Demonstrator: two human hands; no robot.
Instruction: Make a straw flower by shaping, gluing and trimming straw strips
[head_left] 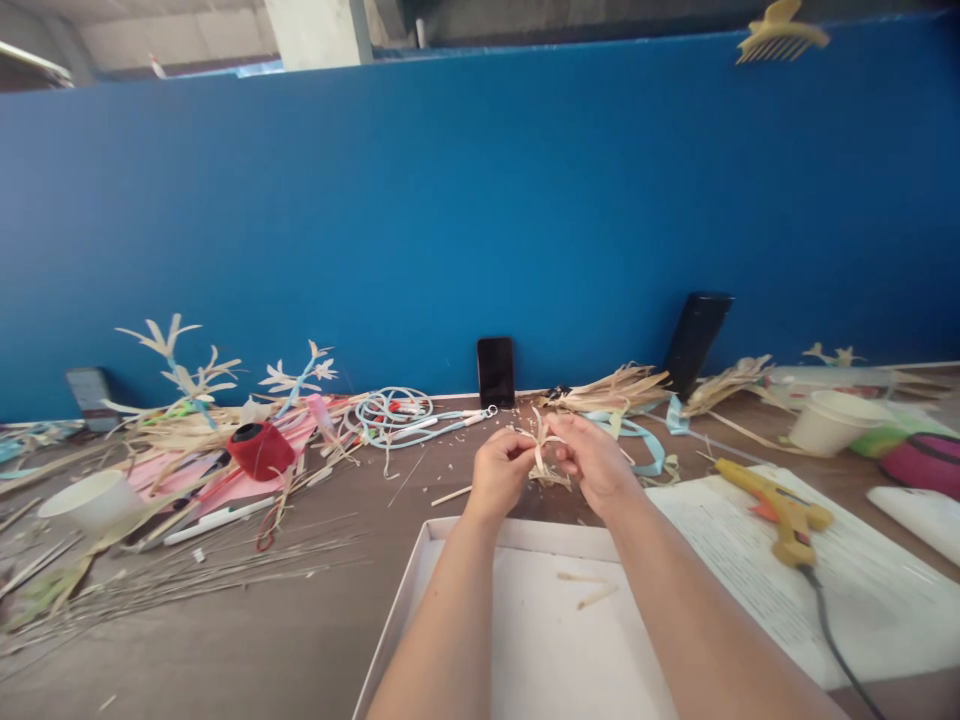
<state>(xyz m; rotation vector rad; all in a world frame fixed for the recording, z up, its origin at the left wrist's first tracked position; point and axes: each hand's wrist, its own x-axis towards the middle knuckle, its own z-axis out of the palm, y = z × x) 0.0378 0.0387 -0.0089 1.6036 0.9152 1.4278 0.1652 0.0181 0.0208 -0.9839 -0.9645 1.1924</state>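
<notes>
Left hand [501, 474] and right hand [595, 462] pinch pale strip piece [538, 456], center frame — looks unfinished, no stem visible; stemmed strip flowers [199, 383], left of frame, look done.

Glue gun [787, 515] on paper [877, 610], right of box [551, 650]; phone [496, 372] behind box.

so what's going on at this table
A person's bare left hand and right hand hold a small, pale piece of thin, petal-like strips between their fingertips, near the far edge of a shallow white box. To the right, a yellow glue gun with a dark cord lies on white printed paper. Beyond the hands, a black phone leans against a blue partition.
</notes>
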